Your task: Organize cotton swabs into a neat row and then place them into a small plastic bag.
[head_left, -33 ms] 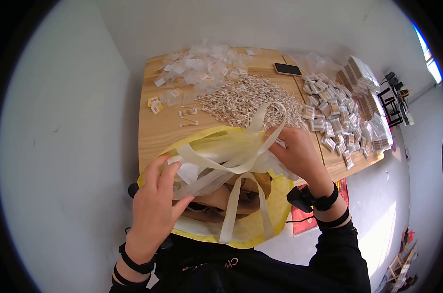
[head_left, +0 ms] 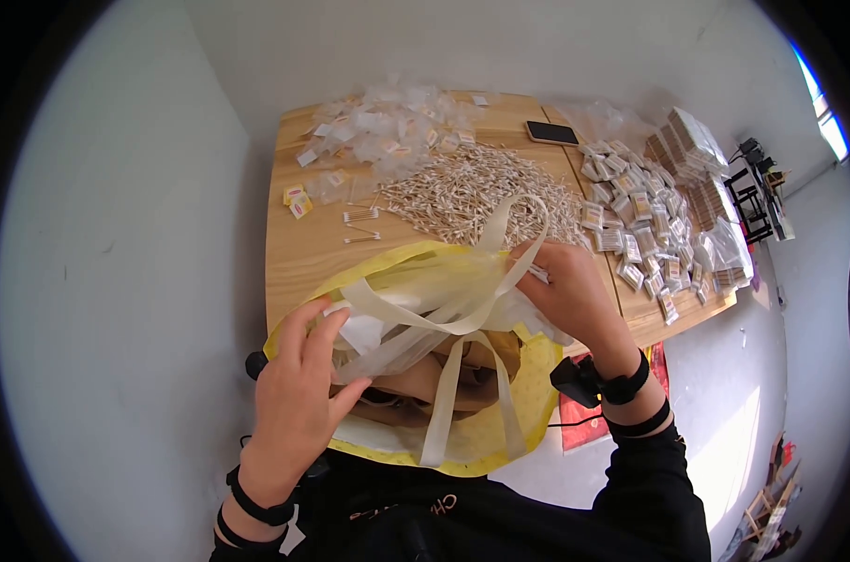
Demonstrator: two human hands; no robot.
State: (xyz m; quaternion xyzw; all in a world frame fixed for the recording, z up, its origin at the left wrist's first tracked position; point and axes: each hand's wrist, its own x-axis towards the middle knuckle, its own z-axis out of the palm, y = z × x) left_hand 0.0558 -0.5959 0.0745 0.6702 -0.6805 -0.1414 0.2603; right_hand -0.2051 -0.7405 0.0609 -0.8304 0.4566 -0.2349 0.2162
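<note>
A yellow tote bag (head_left: 540,393) with pale cloth handles (head_left: 441,403) gapes in front of me. Inside it are crumpled brown paper or cloth (head_left: 416,398) and a clear plastic bag (head_left: 397,354). My left hand (head_left: 298,393) lies against the bag's left rim, thumb and fingers apart beside the clear plastic. On the far right of the opening, my right hand (head_left: 570,290) has its fingers closed on gathered clear plastic; its fingertips are partly hidden. One handle loops up next to that hand.
Behind the bag, a wooden table (head_left: 298,258) bears a heap of cotton swabs (head_left: 481,192), small clear packets (head_left: 387,126) and a phone (head_left: 551,133). Packed swab bundles (head_left: 636,206) and stacked packages (head_left: 687,145) fill its right side. A wall (head_left: 144,281) stands close on the left.
</note>
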